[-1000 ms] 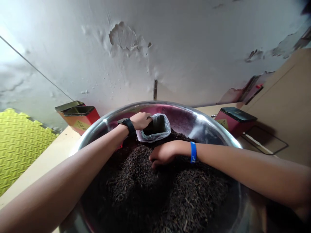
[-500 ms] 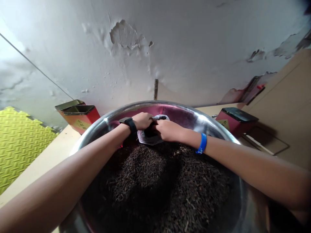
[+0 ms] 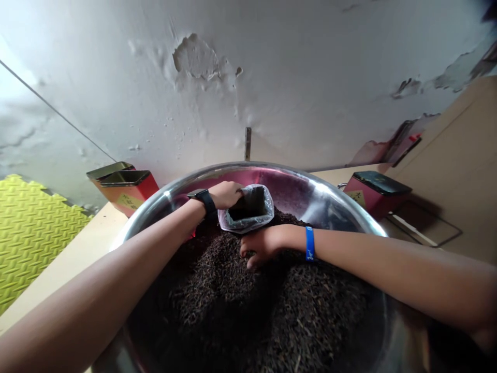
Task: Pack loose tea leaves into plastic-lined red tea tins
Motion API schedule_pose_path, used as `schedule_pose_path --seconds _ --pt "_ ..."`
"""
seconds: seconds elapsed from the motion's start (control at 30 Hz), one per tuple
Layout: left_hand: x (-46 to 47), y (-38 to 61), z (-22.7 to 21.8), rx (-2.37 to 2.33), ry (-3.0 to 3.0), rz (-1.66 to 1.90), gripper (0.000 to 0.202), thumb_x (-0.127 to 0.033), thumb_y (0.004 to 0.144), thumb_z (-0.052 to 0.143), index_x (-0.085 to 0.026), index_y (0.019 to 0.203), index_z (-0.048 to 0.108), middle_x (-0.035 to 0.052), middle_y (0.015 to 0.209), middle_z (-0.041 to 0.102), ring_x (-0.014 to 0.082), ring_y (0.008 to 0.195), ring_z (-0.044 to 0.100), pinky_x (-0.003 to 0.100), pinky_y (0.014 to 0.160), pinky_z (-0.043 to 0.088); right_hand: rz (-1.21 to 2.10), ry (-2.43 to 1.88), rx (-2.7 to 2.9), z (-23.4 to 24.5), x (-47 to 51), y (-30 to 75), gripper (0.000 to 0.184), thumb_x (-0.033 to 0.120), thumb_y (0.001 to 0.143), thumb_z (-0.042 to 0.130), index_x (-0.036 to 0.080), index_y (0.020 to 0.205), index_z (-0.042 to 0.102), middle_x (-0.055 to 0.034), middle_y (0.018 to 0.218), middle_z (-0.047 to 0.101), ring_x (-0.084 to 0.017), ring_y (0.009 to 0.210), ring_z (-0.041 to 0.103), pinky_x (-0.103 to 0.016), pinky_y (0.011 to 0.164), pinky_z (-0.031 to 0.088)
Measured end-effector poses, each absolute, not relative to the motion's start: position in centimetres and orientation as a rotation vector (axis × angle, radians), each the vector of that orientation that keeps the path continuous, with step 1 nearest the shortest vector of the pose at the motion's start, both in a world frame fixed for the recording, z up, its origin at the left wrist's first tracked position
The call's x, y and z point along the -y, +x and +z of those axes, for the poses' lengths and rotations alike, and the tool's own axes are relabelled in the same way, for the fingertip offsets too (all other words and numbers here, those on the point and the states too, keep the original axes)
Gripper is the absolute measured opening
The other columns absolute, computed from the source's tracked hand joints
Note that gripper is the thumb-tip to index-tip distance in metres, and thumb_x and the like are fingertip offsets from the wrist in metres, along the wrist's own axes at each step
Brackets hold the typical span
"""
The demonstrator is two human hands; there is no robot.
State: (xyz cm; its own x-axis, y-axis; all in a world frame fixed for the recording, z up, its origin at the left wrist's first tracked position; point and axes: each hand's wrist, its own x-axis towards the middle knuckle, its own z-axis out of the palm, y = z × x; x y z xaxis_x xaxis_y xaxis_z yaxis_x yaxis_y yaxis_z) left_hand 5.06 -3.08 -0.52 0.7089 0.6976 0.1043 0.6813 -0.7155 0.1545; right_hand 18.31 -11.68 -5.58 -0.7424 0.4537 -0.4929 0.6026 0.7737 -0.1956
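A large shiny metal basin (image 3: 344, 210) holds a heap of dark, dry loose tea leaves (image 3: 310, 311). At its far side my left hand (image 3: 227, 196), with a black watch on the wrist, grips the rim of a plastic-lined tin (image 3: 248, 225). Clear plastic folds over that tin's edge, and its inside looks dark. My right hand (image 3: 267, 243), wearing a blue wristband, is just in front of the tin, low over the leaves. Its fingers are curved, with thumb and forefinger apart, and I see nothing held in them.
Red tins with their tops off (image 3: 130, 191) stand left of the basin on a pale tabletop (image 3: 50, 264). Another red tin (image 3: 373, 194) with a dark top stands at right. Yellow foam matting (image 3: 34, 233) lies far left. A peeling wall (image 3: 272, 77) rises behind.
My right hand has left the tin's mouth and come down toward me over the leaves, its fingers spreading. The tin's opening is now uncovered. My left hand keeps its grip.
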Motion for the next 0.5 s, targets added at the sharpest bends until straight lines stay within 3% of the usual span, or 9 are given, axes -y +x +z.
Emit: schedule_pose_path --seconds 0.13,0.23,0.37,0.5 --pt "2.9 5.0 -0.6 -1.131 2.801 0.236 0.031 -0.03 0.084 0.034 -0.016 0.09 0.062 0.0082 0.092 0.065 0.0182 0.077 0.056 0.025 0.065 0.037 -0.37 0.863 -2.547 -7.3 10.7 18.3 0.064 0.06 0.072 0.046 0.013 0.114 0.053 -0.0143 0.106 0.056 -0.025 0.091 0.053 -0.033 0.07 0.04" --pt "3.0 5.0 -0.6 -1.137 2.8 0.214 0.032 -0.029 0.084 0.034 -0.016 0.089 0.062 0.0086 0.091 0.065 0.0181 0.076 0.056 0.026 0.065 0.037 -0.435 0.83 -2.494 -6.8 11.3 17.7 0.072 0.066 0.063 0.051 0.013 0.112 0.054 -0.0133 0.104 0.056 -0.025 0.087 0.054 -0.03 0.064 0.04" --pt "3.3 5.0 -0.4 -1.124 2.806 0.218 0.031 -0.028 0.084 0.034 -0.016 0.087 0.062 0.0085 0.089 0.065 0.0181 0.075 0.056 0.026 0.064 0.037 -0.55 0.776 -2.383 -6.3 12.6 16.9 0.062 0.059 0.066 0.054 0.016 0.11 0.054 -0.0086 0.1 0.059 -0.018 0.08 0.055 -0.025 0.057 0.038" --pt "3.6 5.1 -0.2 -1.122 2.807 0.216 0.029 -0.026 0.083 0.034 -0.017 0.083 0.061 0.0067 0.086 0.065 0.0169 0.072 0.056 0.024 0.061 0.037 -0.425 0.789 -2.34 -7.0 13.0 16.5 0.051 0.056 0.077 0.042 0.014 0.102 0.059 -0.0085 0.092 0.061 -0.016 0.072 0.055 -0.026 0.053 0.035"
